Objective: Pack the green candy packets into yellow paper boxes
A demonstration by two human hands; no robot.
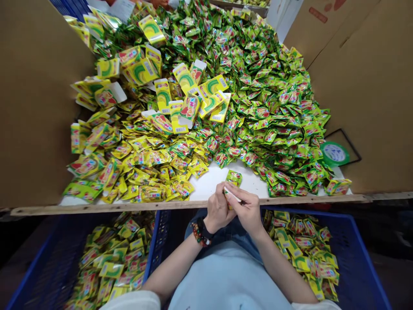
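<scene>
My left hand and my right hand meet over the table's front edge, both gripping a small yellow carton whose white flap shows between my fingers. Much of the carton is hidden by my fingers. Just beyond my fingertips, a green and yellow sachet lies on the white tabletop. A large heap of shiny sachets covers most of the table. Several printed yellow cartons lie on top of the heap.
Cardboard walls stand at the left and right of the table, and a wooden strip runs along its front. Below it, blue crates on both sides hold yellow cartons. A green tape roll sits at the right.
</scene>
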